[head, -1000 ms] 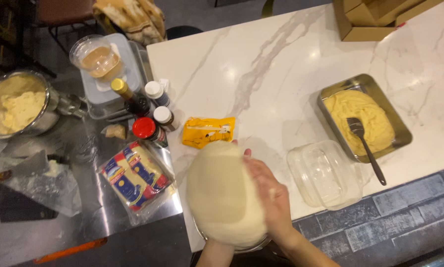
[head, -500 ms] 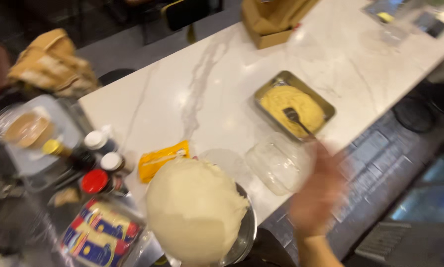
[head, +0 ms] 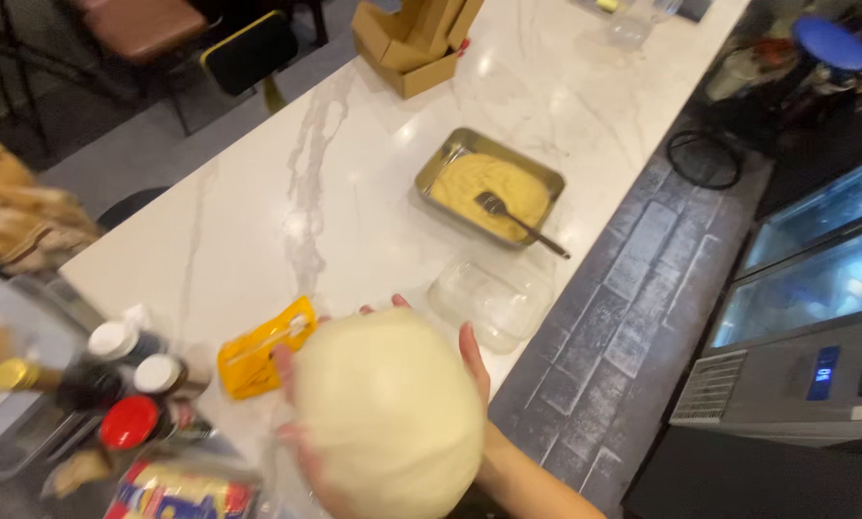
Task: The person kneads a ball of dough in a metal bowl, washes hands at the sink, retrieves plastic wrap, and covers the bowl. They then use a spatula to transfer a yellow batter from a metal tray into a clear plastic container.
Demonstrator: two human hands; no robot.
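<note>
**Inspector:** Start nearest the camera. Count and position.

**Assistant:** One large ball of pale dough (head: pixel 388 413), held above the near edge of the marble surface (head: pixel 258 202). It is a rounded oval; its long axis runs from the near right up toward the far left. The right hand (head: pixel 474 360) cups its right side, fingers spread against it. The left hand (head: pixel 287 380) shows only fingertips at the left edge, pressed to the dough; how far it wraps I cannot tell.

**Inspector:** To the left of it?

**Assistant:** One yellow packet (head: pixel 258 351) lying flat, just beside the dough. Left again, a cluster of bottles: two with white caps (head: pixel 114 338), one with a red cap (head: pixel 128 421), one with a gold cap (head: pixel 10 373). One blue, red and yellow package (head: pixel 176 495) at the bottom edge, blurred.

**Inspector:** To the right?

**Assistant:** One clear plastic container (head: pixel 493 303), near the surface's edge.

**Inspector:** Further out?

**Assistant:** One rectangular metal tray (head: pixel 431 173) of yellow crumb, with one fork (head: pixel 517 219) resting in it, handle pointing right. Beyond that, one open cardboard box (head: pixel 417 43) at the far side.
</note>
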